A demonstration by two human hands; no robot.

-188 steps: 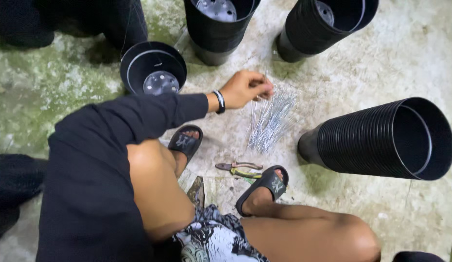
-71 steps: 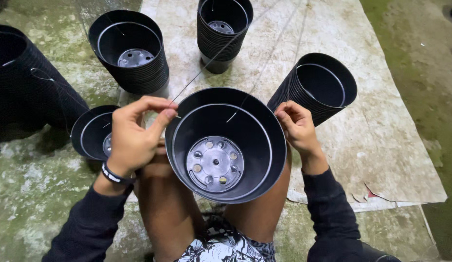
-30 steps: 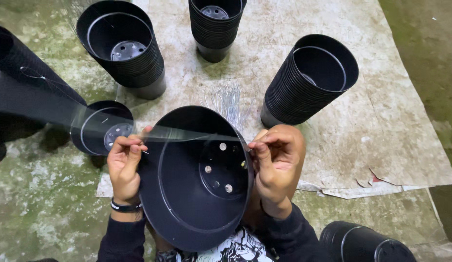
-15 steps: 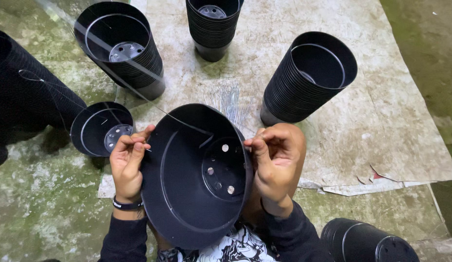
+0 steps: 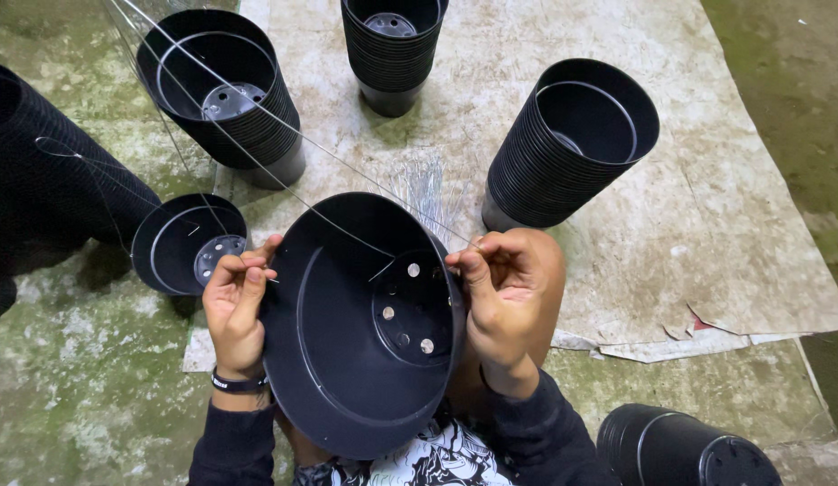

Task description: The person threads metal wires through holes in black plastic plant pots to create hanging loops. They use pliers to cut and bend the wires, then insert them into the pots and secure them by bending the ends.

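Since half a second ago the black pot (image 5: 365, 324) tipped slightly further; both hands, left (image 5: 234, 306) and right (image 5: 500, 288), pinch thin wire (image 5: 284, 126) at its rim (fingers closed tight). Stacked pots (image 5: 572, 144) crowd the floor (image 5: 743, 234) around.

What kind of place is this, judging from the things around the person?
Probably an outdoor work spot, perhaps at a plant nursery. Stacks of black plastic pots stand on a worn sheet over mossy concrete ground, and both hands fit thin wire to one pot.
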